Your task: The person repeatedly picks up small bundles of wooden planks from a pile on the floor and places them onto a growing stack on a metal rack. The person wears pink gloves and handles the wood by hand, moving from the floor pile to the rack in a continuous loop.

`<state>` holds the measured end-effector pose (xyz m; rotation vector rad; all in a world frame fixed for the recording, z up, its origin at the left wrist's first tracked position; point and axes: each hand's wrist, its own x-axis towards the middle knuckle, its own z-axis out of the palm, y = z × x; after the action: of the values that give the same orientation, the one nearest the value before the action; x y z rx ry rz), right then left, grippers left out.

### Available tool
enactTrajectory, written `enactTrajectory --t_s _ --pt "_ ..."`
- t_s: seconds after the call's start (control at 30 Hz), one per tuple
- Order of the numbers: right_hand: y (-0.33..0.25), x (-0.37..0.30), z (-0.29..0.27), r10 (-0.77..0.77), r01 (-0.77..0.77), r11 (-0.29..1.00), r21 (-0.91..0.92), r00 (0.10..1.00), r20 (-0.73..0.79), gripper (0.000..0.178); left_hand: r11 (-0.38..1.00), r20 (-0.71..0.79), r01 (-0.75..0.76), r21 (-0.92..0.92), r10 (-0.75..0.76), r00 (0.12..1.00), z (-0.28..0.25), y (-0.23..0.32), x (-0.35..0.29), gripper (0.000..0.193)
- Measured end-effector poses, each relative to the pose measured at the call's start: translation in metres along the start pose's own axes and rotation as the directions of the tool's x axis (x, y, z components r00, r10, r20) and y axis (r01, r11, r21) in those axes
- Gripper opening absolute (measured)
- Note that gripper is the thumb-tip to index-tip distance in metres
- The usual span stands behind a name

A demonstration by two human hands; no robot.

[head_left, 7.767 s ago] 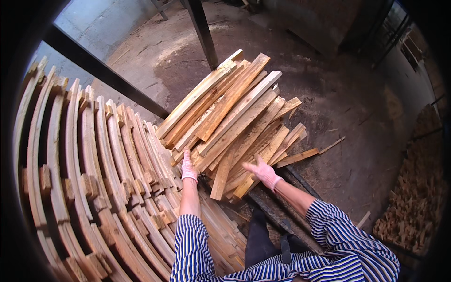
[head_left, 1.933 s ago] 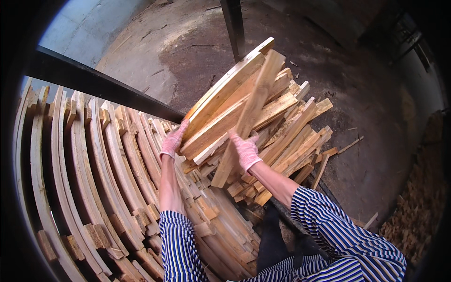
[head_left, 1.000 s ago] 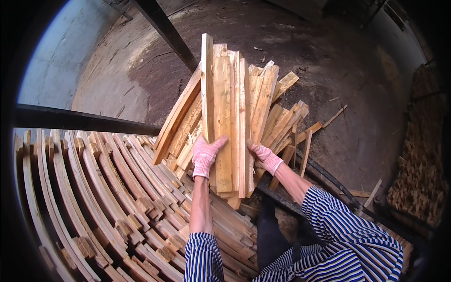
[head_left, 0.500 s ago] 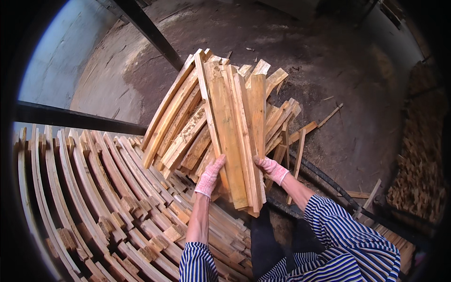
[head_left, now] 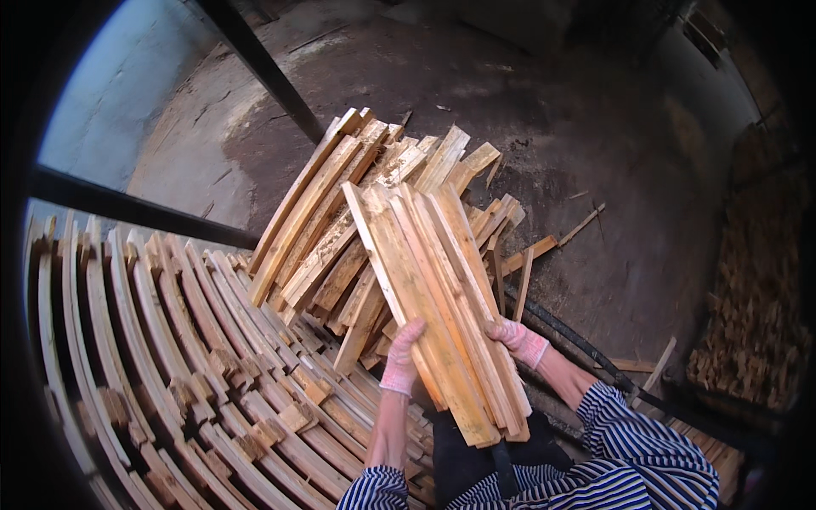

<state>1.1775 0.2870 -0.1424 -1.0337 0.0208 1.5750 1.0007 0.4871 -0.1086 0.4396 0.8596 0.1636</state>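
Note:
A bundle of several wooden slats (head_left: 442, 314) is held between my two hands, its lower ends close in front of my body. My left hand (head_left: 403, 357), in a pink and white knit glove, presses against the bundle's left side with the thumb on top. On the right side my right hand (head_left: 517, 339), gloved alike, grips the outer slat. The fingers of both hands are partly hidden under the wood. Just beyond lies a loose heap of wooden slats (head_left: 313, 223), some rough and flecked with sawdust.
To the left stand rows of stacked slats (head_left: 161, 340) with small spacer blocks between layers. Dark metal bars (head_left: 144, 208) cross at the upper left. A black rail (head_left: 586, 344) runs along the right. More piled wood (head_left: 744, 340) lies far right on the dark floor (head_left: 595, 170).
The bundle has come nearer to my body, down and slightly right, off the heap. Its upper ends now lean left. Both hands moved with it, still gripping.

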Motion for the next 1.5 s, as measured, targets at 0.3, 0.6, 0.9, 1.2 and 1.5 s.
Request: enactTrajectory --t_s 0.3,0.6,0.9,1.2,1.5 --pt "-0.021 -0.174 0.021 -0.062 0.065 0.997 -0.051 0.997 0.054 0.111 0.937 0.121 -0.308 0.168 0.290 0.949 0.048 -0.118 -0.119 0.026" --pt "-0.023 -0.230 -0.072 -0.019 0.172 0.914 -0.368 0.922 0.386 0.098 0.647 0.136 -0.634 0.423 0.647 0.750 0.173 -0.161 -0.323 0.109" --pt "0.022 -0.233 -0.005 0.165 0.553 0.586 -0.592 0.633 0.756 0.101 0.200 -0.013 -0.578 0.791 0.950 0.311 0.178 -0.308 -0.521 0.105" --pt "0.086 -0.381 0.251 0.596 0.611 0.448 -0.653 0.340 0.727 0.122 0.359 -0.480 -0.734 0.577 0.876 0.050 0.162 -0.456 -0.596 0.038" --pt "0.258 -0.461 0.393 0.873 0.771 0.377 -0.513 -0.112 0.474 0.097 0.422 -0.202 0.170 0.890 0.700 -0.685 0.024 -0.622 -0.656 0.068"
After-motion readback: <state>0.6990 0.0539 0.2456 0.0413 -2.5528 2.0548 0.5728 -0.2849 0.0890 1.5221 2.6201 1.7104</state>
